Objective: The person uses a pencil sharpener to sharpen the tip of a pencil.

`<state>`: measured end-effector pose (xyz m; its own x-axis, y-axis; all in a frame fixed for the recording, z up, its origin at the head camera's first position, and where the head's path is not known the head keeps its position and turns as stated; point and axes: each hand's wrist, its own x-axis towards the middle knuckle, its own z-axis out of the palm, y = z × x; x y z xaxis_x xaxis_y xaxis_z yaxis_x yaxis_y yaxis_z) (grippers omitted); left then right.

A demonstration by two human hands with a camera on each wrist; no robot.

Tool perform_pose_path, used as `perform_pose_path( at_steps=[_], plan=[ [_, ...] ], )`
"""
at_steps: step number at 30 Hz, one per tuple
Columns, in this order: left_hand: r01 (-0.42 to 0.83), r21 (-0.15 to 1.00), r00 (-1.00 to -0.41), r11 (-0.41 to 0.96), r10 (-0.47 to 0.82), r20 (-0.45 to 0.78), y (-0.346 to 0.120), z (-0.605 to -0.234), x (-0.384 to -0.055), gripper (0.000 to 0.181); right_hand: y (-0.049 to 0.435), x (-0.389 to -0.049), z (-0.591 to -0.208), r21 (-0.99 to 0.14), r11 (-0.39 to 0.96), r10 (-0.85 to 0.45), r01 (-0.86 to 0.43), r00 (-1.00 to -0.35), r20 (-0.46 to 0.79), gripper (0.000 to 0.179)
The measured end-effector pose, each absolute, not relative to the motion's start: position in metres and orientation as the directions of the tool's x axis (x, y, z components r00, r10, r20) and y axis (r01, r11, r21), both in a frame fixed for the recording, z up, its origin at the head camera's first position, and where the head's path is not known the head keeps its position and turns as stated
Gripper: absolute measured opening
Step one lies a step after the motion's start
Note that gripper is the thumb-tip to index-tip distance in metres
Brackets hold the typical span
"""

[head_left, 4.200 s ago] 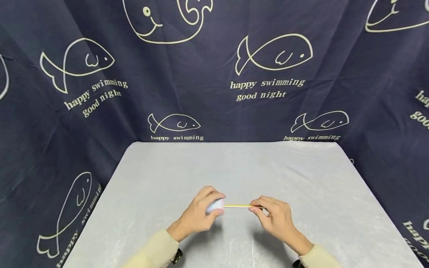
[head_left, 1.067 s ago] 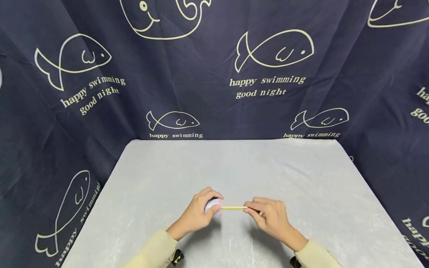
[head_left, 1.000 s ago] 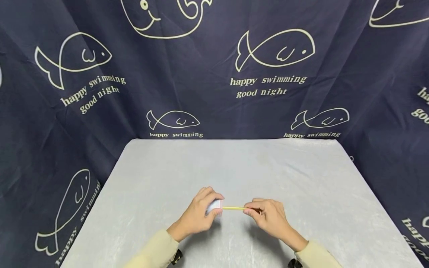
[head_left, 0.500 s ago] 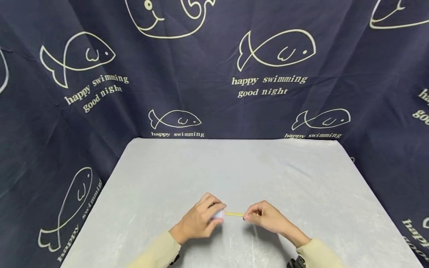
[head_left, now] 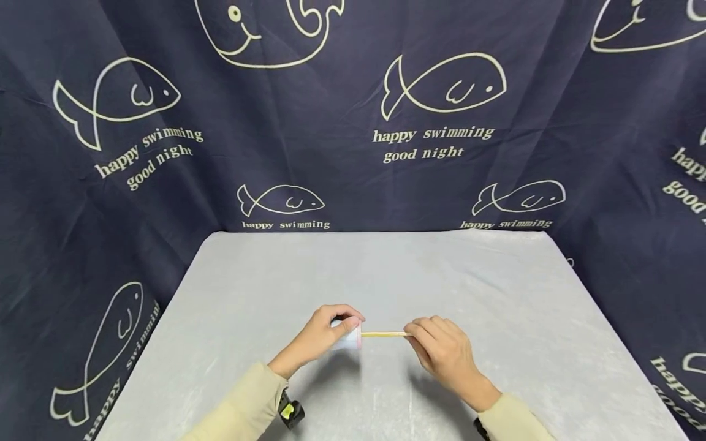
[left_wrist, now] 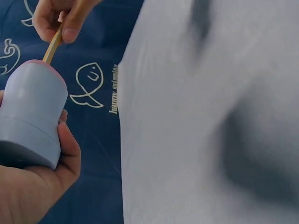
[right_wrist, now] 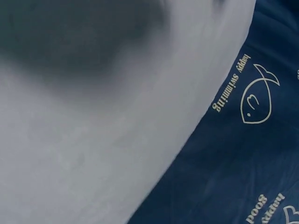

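My left hand (head_left: 312, 338) grips a light blue pencil sharpener (head_left: 348, 340) with a pink end facing right. A yellow pencil (head_left: 384, 334) runs from that pink end across to my right hand (head_left: 448, 355), whose thumb and fingers pinch it. The left wrist view shows the sharpener's rounded body (left_wrist: 35, 100) lying in the curled left hand, with the pencil's inner end hidden inside. Both hands are held above the table, their shadows falling below them. Neither hand appears in the right wrist view.
A pale grey cloth covers the table (head_left: 386, 269). Behind it and along both sides hangs a dark blue curtain (head_left: 353, 153) printed with fish and lettering. A black strap device (head_left: 291, 411) sits at the left wrist.
Since half a second ago, both hands have shifted forward, away from the body. The left wrist and sharpener have turned, the right hand has rolled knuckles-up, and more pencil shows between them.
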<state>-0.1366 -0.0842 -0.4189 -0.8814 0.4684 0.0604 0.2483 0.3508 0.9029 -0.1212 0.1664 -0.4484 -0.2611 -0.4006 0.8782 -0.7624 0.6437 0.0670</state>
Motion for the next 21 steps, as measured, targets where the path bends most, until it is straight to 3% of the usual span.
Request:
perform_pose_path(
  at_steps=[4, 7, 10, 13, 16, 19, 21],
  plan=[
    [0.138, 0.949, -0.876, 0.285, 0.481, -0.017, -0.087, -0.418, -0.137, 0.025, 0.156, -0.123, -0.436, 0.190, 0.630, -0.403, -0.753, -0.109, 0.909, 0.033],
    [0.159, 0.956, -0.850, 0.248, 0.527, 0.005, -0.090, -0.418, -0.134, 0.026, 0.150, -0.121, -0.427, 0.253, 0.621, -0.396, -0.741, -0.019, 0.918, 0.034],
    [0.277, 0.932, -0.827, 0.234, 0.552, 0.107, -0.092, -0.422, -0.129, 0.025, 0.147, -0.119, -0.424, 0.227, 0.624, -0.388, -0.748, -0.043, 0.921, 0.035],
    [0.408, 0.881, -0.819, 0.239, 0.523, 0.237, -0.092, -0.431, -0.121, 0.020, 0.147, -0.113, -0.428, 0.066, 0.606, -0.382, -0.792, -0.218, 0.898, 0.030],
    [0.536, 0.797, -0.795, 0.278, 0.483, 0.367, -0.090, -0.442, -0.113, 0.014, 0.149, -0.104, -0.433, -0.223, 0.595, -0.362, -0.772, -0.506, 0.783, 0.014],
    [0.683, 0.651, -0.717, 0.330, 0.473, 0.512, -0.087, -0.453, -0.109, 0.016, 0.152, -0.099, -0.434, -0.538, 0.612, -0.320, -0.580, -0.804, 0.502, 0.013],
    [0.765, 0.534, -0.642, 0.360, 0.490, 0.589, -0.086, -0.458, -0.108, 0.018, 0.155, -0.099, -0.433, -0.678, 0.613, -0.314, -0.405, -0.913, 0.260, 0.012]
  ],
)
